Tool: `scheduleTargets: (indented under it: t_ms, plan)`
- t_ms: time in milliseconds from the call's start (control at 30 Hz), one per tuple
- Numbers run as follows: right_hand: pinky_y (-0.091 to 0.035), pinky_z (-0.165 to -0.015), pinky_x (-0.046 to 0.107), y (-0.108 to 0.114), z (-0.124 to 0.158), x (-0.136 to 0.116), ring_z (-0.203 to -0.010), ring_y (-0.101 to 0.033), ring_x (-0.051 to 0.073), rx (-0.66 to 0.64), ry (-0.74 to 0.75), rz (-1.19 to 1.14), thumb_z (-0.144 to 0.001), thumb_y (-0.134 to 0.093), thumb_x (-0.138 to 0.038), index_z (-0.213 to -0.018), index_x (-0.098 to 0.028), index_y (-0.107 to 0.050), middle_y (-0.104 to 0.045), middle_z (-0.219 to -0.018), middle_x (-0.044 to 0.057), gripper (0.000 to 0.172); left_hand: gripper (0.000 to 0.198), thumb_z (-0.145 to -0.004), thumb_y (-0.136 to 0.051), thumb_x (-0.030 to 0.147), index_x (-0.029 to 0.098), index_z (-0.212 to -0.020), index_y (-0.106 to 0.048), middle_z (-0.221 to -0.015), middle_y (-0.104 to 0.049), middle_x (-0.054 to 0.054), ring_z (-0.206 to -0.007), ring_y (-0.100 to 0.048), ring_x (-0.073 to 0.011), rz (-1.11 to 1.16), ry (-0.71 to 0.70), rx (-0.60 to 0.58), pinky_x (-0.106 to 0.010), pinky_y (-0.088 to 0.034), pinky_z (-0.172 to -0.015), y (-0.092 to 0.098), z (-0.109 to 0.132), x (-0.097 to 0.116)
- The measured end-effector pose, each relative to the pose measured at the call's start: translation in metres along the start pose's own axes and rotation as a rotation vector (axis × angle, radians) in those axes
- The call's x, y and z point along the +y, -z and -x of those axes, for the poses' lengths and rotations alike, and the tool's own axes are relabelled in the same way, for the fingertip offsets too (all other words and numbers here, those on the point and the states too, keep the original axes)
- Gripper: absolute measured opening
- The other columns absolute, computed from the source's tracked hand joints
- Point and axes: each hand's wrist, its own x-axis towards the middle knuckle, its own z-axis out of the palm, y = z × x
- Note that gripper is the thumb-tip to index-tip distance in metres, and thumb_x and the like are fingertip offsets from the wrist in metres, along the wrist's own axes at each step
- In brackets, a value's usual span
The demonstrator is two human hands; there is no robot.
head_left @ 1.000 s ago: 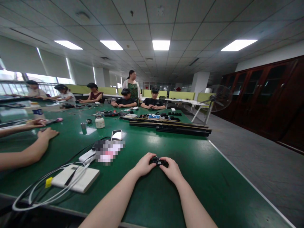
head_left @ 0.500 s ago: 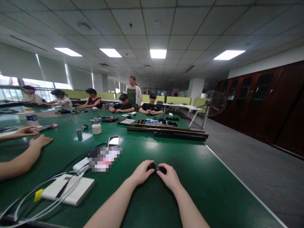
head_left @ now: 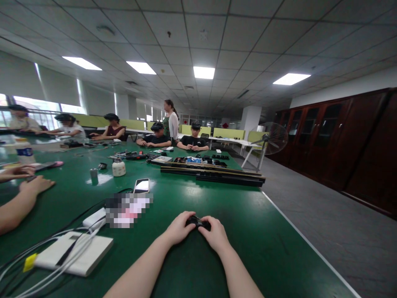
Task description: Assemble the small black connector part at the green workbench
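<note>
Between my two hands is a small dark object [head_left: 197,222], black with a patch of lighter detail on top; its exact kind is too small to make out. My left hand [head_left: 180,228] is closed on its left end, thumb on the near side and fingers curled over the far side. On the opposite end, my right hand [head_left: 216,234] grips it in the same way. Both hands are low over the green table [head_left: 248,248], and the fingers partly hide the object.
Left of my arms lie a white box [head_left: 77,252] with cables, a phone [head_left: 142,186] and a blurred-out item [head_left: 128,211]. Long black bars [head_left: 214,174] lie farther back. A white jar [head_left: 118,168] and a co-worker's hands [head_left: 35,184] are at left. Several people sit beyond.
My view has turned slightly right, so the scene sits farther left. The person standing at the back has turned sideways. Both my hands keep their grip on the dark object.
</note>
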Motion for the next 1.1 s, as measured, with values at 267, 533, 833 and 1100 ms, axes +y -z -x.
scheduleTargets:
  t_ms: [267, 533, 833, 1100]
  plan:
    - [-0.042, -0.086, 0.033, -0.0009, -0.0004, 0.0023, -0.094, -0.058, 0.021, 0.017, 0.021, -0.017, -0.070, -0.060, -0.028, -0.088, -0.025, -0.066, -0.068, -0.095, 0.001, 0.019, 0.047, -0.073, -0.059, 0.024, 0.018, -0.119, -0.051, -0.115, -0.058, -0.009, -0.107, -0.054, -0.0219, 0.020, 0.012, -0.002, -0.034, -0.041, -0.096, 0.0004, 0.0015, 0.0010]
    - [-0.041, -0.088, 0.033, -0.0029, -0.0025, 0.0060, -0.096, -0.057, 0.021, 0.004, 0.022, -0.005, -0.071, -0.059, -0.027, -0.090, -0.024, -0.066, -0.067, -0.098, 0.002, 0.021, 0.046, -0.073, -0.059, 0.023, 0.015, -0.118, -0.052, -0.113, -0.058, -0.010, -0.105, -0.055, -0.0225, 0.004, -0.012, 0.014, -0.034, -0.042, -0.095, -0.0018, 0.0007, -0.0020]
    - [-0.043, -0.087, 0.033, -0.0027, -0.0035, 0.0065, -0.095, -0.058, 0.020, 0.048, 0.040, -0.068, -0.073, -0.057, -0.027, -0.089, -0.023, -0.066, -0.066, -0.098, 0.003, 0.019, 0.040, -0.074, -0.059, 0.023, 0.020, -0.114, -0.055, -0.110, -0.059, -0.008, -0.104, -0.055, -0.0213, -0.022, -0.032, 0.004, -0.033, -0.042, -0.094, 0.0002, 0.0008, -0.0001]
    - [-0.045, -0.087, 0.034, -0.0002, -0.0038, 0.0062, -0.095, -0.059, 0.021, 0.149, 0.019, -0.119, -0.073, -0.054, -0.028, -0.091, -0.022, -0.064, -0.067, -0.096, 0.004, 0.022, 0.040, -0.073, -0.059, 0.022, 0.020, -0.113, -0.056, -0.109, -0.059, -0.007, -0.102, -0.055, -0.0212, -0.024, -0.034, 0.010, -0.033, -0.043, -0.093, 0.0001, 0.0006, -0.0002]
